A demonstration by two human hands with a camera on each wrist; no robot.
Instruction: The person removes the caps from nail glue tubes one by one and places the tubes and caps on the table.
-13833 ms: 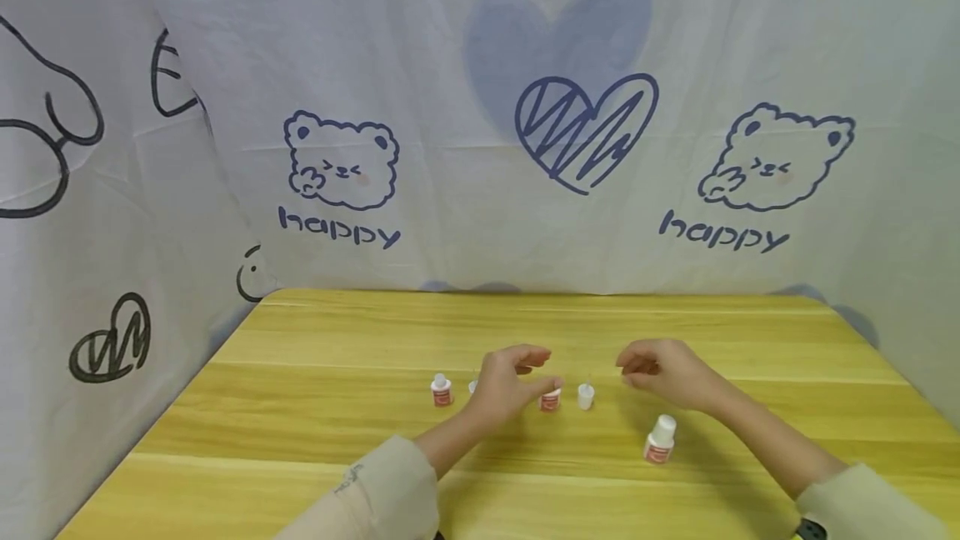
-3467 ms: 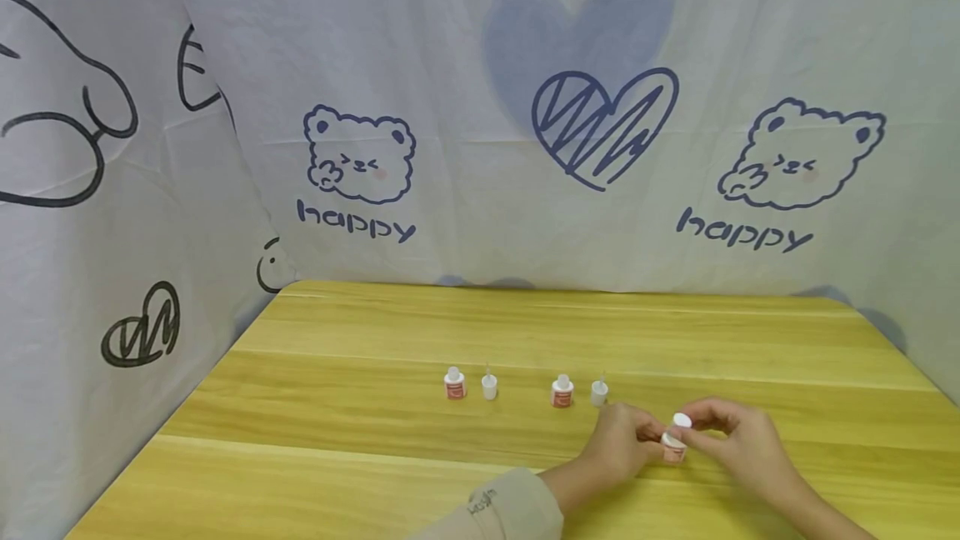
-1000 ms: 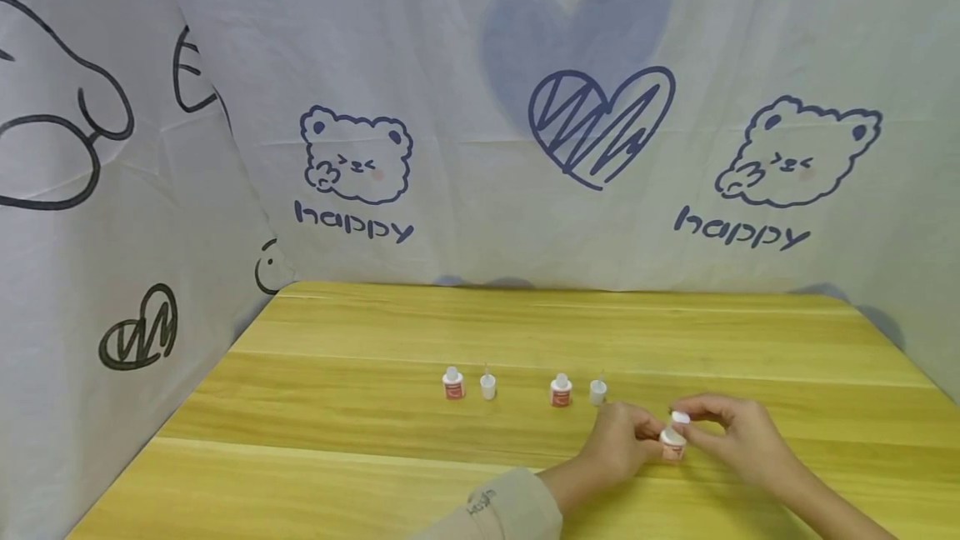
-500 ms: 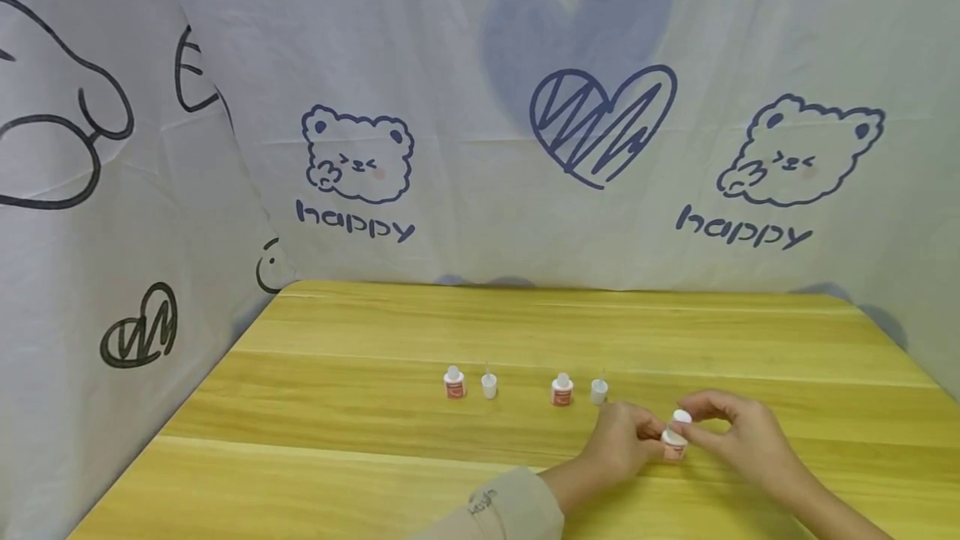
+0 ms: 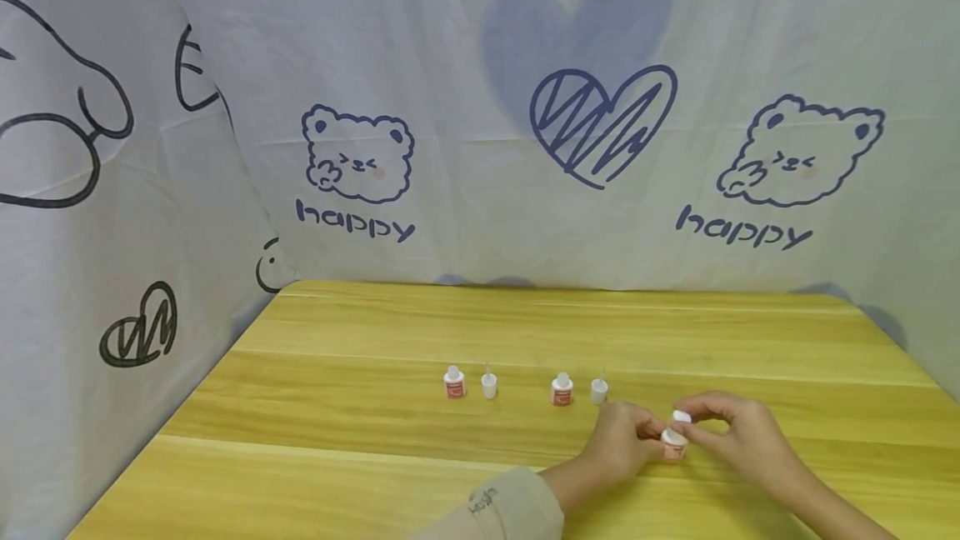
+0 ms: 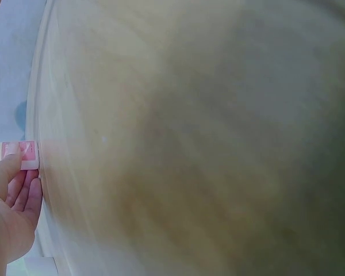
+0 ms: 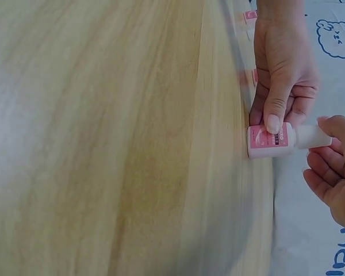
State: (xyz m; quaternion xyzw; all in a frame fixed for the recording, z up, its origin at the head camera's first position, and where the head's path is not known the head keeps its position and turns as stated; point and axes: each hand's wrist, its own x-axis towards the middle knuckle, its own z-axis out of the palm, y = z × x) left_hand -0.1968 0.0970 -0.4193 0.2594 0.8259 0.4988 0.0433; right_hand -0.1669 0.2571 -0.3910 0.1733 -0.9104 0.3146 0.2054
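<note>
My left hand (image 5: 618,444) grips the body of a small white bottle (image 7: 269,141) with a pink label, standing upright on the table. Thumb and fingers of my right hand (image 5: 742,440) pinch its white cap (image 5: 681,417), which sits at the bottle's neck. In the right wrist view, the left thumb presses on the label. Left of the hands stand two similar uncapped bottles, one nearer (image 5: 562,391) and one farther left (image 5: 454,383). Beside each is a white cap with a thin stem pointing up: the near cap (image 5: 598,391) and the far cap (image 5: 489,385).
The wooden table (image 5: 300,407) reaches back to a white cloth (image 5: 465,215) printed with bears and hearts. Another printed cloth (image 5: 67,257) hangs along the left side. The left sleeve (image 5: 517,507) lies over the front of the table.
Earlier, the capped bottle stood alone at the right, with both hands behind it. Both hands have since come to it; over the last second, the right fingers shift slightly on the cap.
</note>
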